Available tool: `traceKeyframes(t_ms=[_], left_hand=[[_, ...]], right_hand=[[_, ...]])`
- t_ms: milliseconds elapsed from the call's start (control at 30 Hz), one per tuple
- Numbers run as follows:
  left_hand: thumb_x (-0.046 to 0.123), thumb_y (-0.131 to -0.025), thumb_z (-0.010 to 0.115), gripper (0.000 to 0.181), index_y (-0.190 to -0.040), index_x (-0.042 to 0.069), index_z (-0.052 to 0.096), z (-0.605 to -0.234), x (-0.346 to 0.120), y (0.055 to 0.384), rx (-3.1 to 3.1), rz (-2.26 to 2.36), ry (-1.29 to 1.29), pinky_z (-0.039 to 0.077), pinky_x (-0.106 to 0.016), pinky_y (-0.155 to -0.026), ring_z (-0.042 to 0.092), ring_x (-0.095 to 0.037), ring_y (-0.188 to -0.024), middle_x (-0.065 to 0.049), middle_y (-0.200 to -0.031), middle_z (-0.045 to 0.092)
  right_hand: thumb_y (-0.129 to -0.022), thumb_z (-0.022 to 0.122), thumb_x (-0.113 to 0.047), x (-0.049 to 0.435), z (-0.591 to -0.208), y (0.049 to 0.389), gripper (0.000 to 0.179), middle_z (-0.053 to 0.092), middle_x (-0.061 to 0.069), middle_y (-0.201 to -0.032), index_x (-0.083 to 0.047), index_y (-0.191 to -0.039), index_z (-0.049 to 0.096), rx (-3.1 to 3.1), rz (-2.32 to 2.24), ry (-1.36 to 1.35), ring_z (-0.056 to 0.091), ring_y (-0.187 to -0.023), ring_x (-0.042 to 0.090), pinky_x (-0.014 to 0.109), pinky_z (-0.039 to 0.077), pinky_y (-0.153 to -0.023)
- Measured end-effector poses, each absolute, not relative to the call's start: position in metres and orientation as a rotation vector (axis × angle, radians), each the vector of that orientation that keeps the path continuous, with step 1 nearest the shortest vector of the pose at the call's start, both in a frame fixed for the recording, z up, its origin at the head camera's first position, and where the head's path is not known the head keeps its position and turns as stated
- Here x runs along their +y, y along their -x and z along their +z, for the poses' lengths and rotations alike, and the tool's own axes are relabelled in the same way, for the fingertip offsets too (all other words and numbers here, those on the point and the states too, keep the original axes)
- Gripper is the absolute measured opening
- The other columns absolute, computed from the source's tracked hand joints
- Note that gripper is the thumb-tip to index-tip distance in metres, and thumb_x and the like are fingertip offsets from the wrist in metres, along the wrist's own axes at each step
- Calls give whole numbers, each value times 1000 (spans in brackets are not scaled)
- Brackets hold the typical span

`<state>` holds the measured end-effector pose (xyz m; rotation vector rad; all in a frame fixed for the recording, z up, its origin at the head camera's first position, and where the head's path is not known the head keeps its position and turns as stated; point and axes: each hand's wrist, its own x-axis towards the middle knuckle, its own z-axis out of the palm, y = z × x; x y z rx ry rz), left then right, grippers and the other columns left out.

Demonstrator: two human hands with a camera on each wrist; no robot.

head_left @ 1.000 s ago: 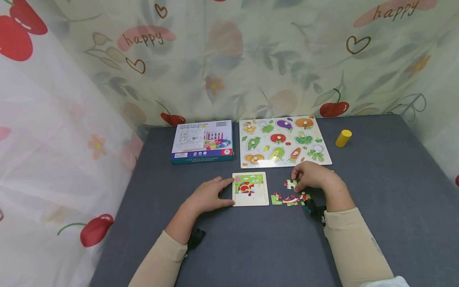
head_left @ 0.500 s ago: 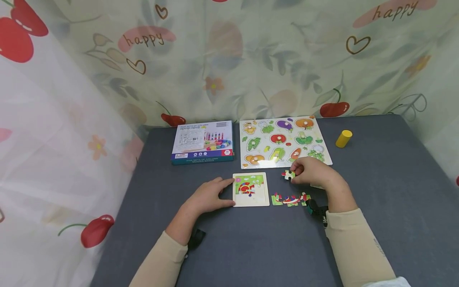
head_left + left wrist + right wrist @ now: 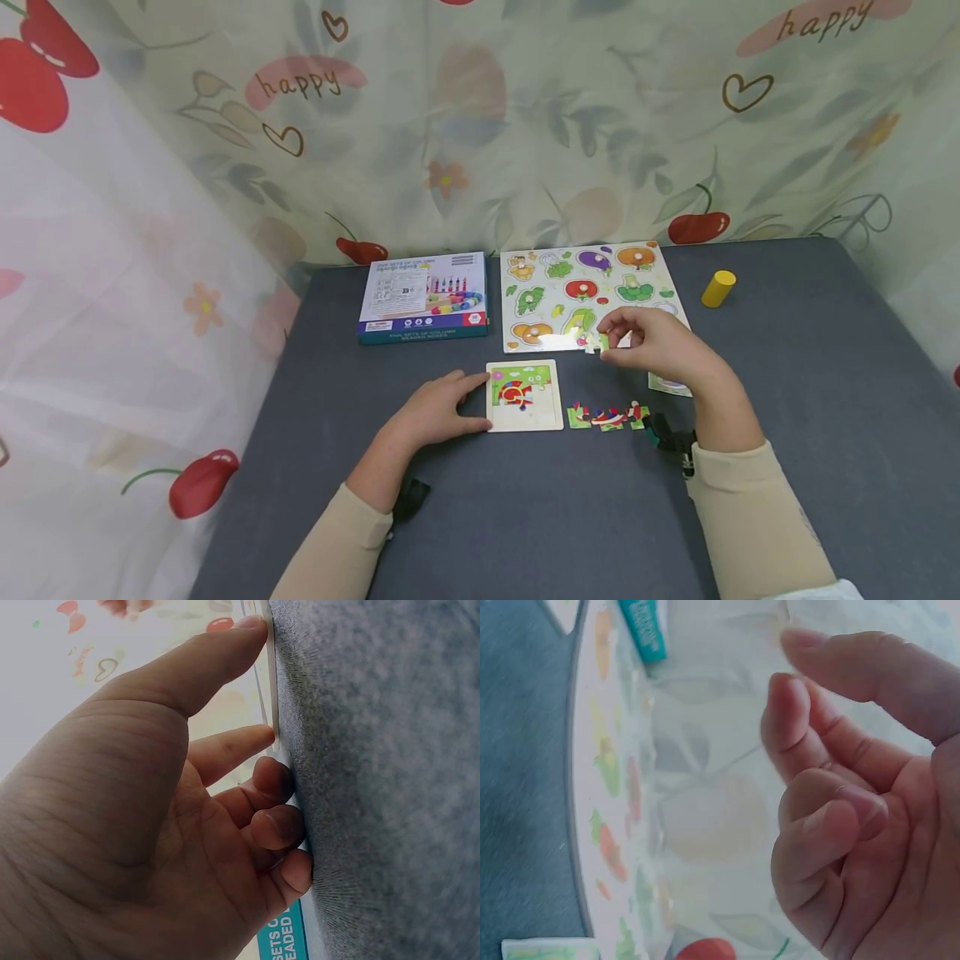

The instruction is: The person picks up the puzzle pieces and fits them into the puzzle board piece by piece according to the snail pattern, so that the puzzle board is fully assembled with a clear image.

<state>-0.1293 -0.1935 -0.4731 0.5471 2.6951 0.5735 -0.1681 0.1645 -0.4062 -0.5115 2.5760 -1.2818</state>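
My left hand (image 3: 438, 407) rests at the left edge of a small square jigsaw tray (image 3: 528, 422), thumb and index fingertip against its rim. In the left wrist view, thumb and index finger (image 3: 229, 754) reach the tray's edge while the other fingers bend. A partly assembled picture (image 3: 516, 390) fills the tray's upper part. Raised over the front edge of the vegetable board, my right hand (image 3: 654, 343) pinches a jigsaw piece (image 3: 592, 343) between thumb and fingertips. Several loose jigsaw pieces (image 3: 609, 418) lie in a row right of the tray.
Behind the tray are a bead-set box (image 3: 423, 292) and a white vegetable puzzle board (image 3: 555, 290). A yellow cylinder (image 3: 718, 289) stands at the back right. Partly behind my right hand lies a small card-like panel (image 3: 663, 385). A patterned curtain (image 3: 465, 125) hangs behind the grey table (image 3: 480, 525).
My right hand has lifted the pinched jigsaw piece up and away from the loose pieces, slightly leftward, over the vegetable board's front edge. The left hand and tray stay put.
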Motion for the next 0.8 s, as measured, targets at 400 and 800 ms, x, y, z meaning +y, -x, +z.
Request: traceKeyframes(t_ms=[400, 800], left_hand=[[52, -89, 76, 77, -155, 23, 49, -473, -193, 129, 2699, 578, -554, 41, -34, -67, 51, -15, -82, 2, -92, 50], [52, -90, 75, 76, -156, 24, 48, -472, -192, 128, 2707, 561, -528, 42, -34, -68, 52, -16, -84, 3, -97, 53]], right_hand=[[-87, 84, -16, 144, -405, 163, 30, 64, 9, -96, -4, -112, 71, 2443, -1407, 641, 51, -69, 23, 30, 45, -66], [-88, 82, -11, 121, -431, 170, 26, 64, 5, -88, -5, -109, 69, 2360, -1304, 644, 49, -63, 21, 32, 45, -65]])
